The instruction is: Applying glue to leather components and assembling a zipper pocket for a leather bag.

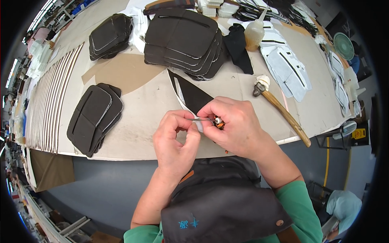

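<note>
Above the near edge of the table, my two hands meet at their fingertips. My right hand (237,125) is closed around a small tool with thin metal tips (201,119); orange, black and white show at its other end. The tips reach toward my left hand (174,135), which is closed, thumb and fingers curled. What its fingers grip is too small to make out. Just behind the hands lies a black fabric piece (194,95) with a white edge, its near part hidden by my fingers.
Stacked dark panels (182,34) stand at the back, with a smaller dark stack (95,117) at left. A wooden-handled hammer (285,113) lies at right. Beyond it are a squeeze bottle (254,34) and white cut pieces (285,71). Ribbed strips (54,97) cover the far left.
</note>
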`<state>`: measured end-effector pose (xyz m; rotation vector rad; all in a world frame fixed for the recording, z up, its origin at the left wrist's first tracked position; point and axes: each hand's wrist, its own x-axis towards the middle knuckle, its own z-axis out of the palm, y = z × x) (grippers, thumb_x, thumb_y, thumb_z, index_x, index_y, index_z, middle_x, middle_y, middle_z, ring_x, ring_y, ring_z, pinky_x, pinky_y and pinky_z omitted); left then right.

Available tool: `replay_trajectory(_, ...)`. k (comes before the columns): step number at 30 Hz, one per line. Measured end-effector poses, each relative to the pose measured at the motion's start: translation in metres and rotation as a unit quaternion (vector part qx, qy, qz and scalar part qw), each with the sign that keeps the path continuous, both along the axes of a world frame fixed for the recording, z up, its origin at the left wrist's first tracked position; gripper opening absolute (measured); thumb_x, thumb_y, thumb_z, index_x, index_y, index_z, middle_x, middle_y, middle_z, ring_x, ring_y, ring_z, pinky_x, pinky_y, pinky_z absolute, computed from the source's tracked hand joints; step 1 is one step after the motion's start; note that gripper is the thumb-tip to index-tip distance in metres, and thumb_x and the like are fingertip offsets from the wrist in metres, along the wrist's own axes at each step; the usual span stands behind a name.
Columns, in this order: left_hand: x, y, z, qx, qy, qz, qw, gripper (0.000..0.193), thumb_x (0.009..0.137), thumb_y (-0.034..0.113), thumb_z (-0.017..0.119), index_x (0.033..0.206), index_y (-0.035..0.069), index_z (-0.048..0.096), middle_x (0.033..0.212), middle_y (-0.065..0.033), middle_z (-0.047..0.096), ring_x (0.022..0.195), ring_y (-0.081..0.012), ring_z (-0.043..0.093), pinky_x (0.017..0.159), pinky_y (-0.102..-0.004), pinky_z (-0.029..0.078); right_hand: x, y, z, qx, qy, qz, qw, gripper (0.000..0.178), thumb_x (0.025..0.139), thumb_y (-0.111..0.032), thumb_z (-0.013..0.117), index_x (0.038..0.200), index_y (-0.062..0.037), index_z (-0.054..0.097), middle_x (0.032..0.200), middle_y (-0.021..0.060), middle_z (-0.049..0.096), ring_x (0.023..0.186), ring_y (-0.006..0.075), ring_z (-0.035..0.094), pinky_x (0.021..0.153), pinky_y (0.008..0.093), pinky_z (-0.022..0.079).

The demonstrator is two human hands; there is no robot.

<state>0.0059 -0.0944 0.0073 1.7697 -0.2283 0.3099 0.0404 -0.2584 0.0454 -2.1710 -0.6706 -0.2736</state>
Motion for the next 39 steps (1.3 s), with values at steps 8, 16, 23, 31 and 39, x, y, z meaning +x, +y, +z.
replay_trajectory(8, 0.006, 0.004, 0.009, -0.085, 0.076, 0.019, 0.993, 0.006, 0.084, -0.006, 0.063, 0.086, -0.002, 0.058, 0.094, -0.0101, 0.066, 0.080, -0.0137, 0.064, 0.071, -0.0275, 0.055, 0.008, 0.002, 0.014, -0.048, -0.002, 0.032, 0.998, 0.010, 0.076, -0.005, 0.074, 0.084, -0.0032, 0.069, 0.072, 0.0074, 0.065, 0.061, 0.0205, 0.065, 0.052, 0.0318, 0.050)
replay_trajectory(16, 0.007, 0.009, 0.012, -0.070, 0.115, -0.001, 0.991, 0.004, 0.090, -0.005, 0.057, 0.089, -0.003, 0.060, 0.098, -0.0082, 0.063, 0.077, -0.0117, 0.063, 0.070, -0.0261, 0.055, 0.012, 0.003, 0.015, -0.062, -0.001, 0.046, 0.997, 0.010, 0.076, -0.004, 0.074, 0.084, -0.0019, 0.068, 0.073, 0.0088, 0.066, 0.062, 0.0229, 0.065, 0.055, 0.0329, 0.051)
replay_trajectory(23, 0.007, 0.012, 0.008, -0.091, 0.113, -0.028, 0.989, 0.003, 0.089, -0.005, 0.058, 0.089, -0.003, 0.060, 0.097, -0.0084, 0.064, 0.076, -0.0119, 0.063, 0.069, -0.0261, 0.055, 0.011, 0.004, 0.010, -0.050, 0.008, 0.043, 0.998, 0.011, 0.076, -0.012, 0.073, 0.079, -0.0054, 0.064, 0.072, 0.0088, 0.064, 0.063, 0.0298, 0.064, 0.057, 0.0398, 0.051)
replay_trajectory(31, 0.006, 0.012, 0.012, -0.175, 0.169, -0.076, 0.967, 0.005, 0.088, -0.007, 0.061, 0.088, -0.002, 0.058, 0.097, -0.0094, 0.065, 0.082, -0.0132, 0.067, 0.076, -0.0271, 0.055, 0.006, 0.001, 0.007, 0.019, 0.061, 0.034, 0.997, 0.010, 0.079, -0.007, 0.071, 0.085, -0.0038, 0.064, 0.078, 0.0113, 0.069, 0.068, 0.0280, 0.069, 0.060, 0.0365, 0.053)
replay_trajectory(39, 0.005, 0.007, 0.007, -0.183, 0.161, -0.061, 0.968, 0.006, 0.090, -0.007, 0.061, 0.087, -0.002, 0.058, 0.095, -0.0091, 0.066, 0.082, -0.0139, 0.068, 0.076, -0.0272, 0.055, -0.002, -0.007, 0.008, -0.017, 0.077, 0.018, 0.997, 0.009, 0.077, -0.003, 0.070, 0.086, -0.0031, 0.068, 0.074, 0.0109, 0.069, 0.063, 0.0261, 0.068, 0.057, 0.0352, 0.053)
